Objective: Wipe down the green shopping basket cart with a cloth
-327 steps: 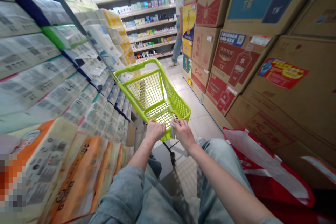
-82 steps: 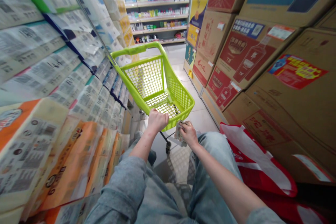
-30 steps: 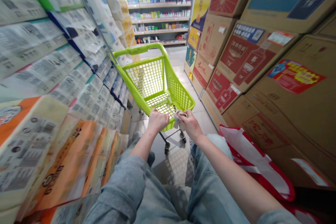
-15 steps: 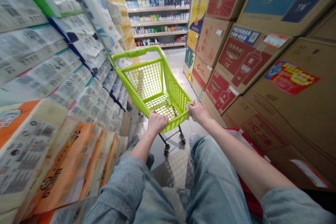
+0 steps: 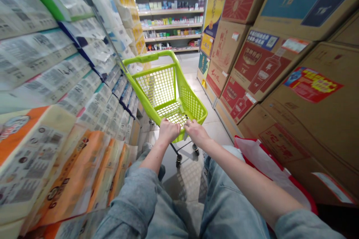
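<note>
A lime-green shopping cart (image 5: 193,99) stands in the aisle in front of me, its basket bare. My left hand (image 5: 169,130) is closed over the near edge of the basket. Just to its right, my right hand (image 5: 195,131) is at the same near rim with its fingers bent, and a small greyish cloth or tissue seems to be pinched under them, mostly hidden. The two hands are close together but apart.
Packs of tissue (image 5: 70,171) are stacked along the left. Cardboard boxes (image 5: 303,119) rise on the right, with a red-edged white bag (image 5: 260,157) below them. Shelves (image 5: 171,9) of small goods stand at the far end.
My right hand has moved left along the rim, from the basket's right corner to beside my left hand. More of the red-edged bag shows now. My left hand keeps its hold.
</note>
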`<state>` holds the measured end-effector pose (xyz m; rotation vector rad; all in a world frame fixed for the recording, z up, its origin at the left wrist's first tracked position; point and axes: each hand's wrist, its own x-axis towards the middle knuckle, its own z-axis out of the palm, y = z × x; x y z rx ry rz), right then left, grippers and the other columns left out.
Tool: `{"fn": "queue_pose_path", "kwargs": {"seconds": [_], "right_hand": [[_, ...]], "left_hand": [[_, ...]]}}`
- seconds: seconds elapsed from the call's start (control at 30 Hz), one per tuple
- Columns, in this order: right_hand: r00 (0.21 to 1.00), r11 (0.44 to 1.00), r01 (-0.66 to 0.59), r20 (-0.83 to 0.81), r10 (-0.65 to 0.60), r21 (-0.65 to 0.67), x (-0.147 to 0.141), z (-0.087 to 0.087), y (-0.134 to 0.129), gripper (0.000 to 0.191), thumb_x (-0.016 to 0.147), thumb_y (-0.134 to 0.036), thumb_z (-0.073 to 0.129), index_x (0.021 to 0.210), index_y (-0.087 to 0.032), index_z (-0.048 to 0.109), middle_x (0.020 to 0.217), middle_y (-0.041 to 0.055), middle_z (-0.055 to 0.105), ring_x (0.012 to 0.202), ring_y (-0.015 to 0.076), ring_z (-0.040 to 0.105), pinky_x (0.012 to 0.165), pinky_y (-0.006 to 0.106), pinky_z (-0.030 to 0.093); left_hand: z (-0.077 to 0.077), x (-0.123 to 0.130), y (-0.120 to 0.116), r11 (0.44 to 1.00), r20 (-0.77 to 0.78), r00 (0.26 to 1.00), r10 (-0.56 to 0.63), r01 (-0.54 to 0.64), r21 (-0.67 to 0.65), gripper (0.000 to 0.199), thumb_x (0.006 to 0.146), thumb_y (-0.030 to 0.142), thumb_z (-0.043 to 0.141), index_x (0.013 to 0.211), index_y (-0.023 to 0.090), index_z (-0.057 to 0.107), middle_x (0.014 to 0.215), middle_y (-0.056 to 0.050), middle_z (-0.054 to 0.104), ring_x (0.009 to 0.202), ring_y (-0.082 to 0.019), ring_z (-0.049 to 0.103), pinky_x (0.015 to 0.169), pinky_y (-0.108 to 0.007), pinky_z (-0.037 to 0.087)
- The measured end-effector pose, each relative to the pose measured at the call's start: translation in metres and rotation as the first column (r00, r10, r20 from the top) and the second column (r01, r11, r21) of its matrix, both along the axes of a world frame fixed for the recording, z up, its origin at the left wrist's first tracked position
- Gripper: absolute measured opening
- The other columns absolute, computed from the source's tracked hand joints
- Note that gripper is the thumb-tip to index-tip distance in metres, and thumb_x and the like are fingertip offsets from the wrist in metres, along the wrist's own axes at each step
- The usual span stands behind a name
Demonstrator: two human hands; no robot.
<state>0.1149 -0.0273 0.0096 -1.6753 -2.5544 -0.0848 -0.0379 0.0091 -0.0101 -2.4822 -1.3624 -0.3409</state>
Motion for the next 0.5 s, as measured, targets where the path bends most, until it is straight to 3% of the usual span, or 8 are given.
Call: {"fn": "queue_pose_path", "kwargs": {"seconds": [0.27,0.5], "right_hand": [[0.999,1.000,-0.027,-0.034,0.028,0.011,0.014,-0.015,0.013,0.012,0.086,-0.016,0.049,0.089,-0.015,0.060,0.096,0.0110,0.059,0.085,0.0201,0.051,0.072,0.029,0.042],[0.996,0.999,-0.024,-0.086,0.021,-0.032,0.028,-0.008,0.013,0.010,0.085,-0.022,0.056,0.090,-0.016,0.062,0.095,0.0097,0.060,0.089,0.0195,0.052,0.075,0.028,0.041]], "left_hand": [[-0.002,0.004,-0.001,1.000,0.026,1.000,-0.010,0.009,0.012,0.052,0.090,0.024,0.030,0.057,0.013,0.068,0.054,-0.012,0.065,0.051,-0.018,0.058,0.070,-0.038,0.034],[-0.002,0.017,-0.004,1.000,0.050,0.998,-0.024,0.024,-0.003,0.049,0.088,0.021,0.030,0.058,0.013,0.068,0.055,-0.012,0.065,0.050,-0.018,0.058,0.071,-0.039,0.034]]}}
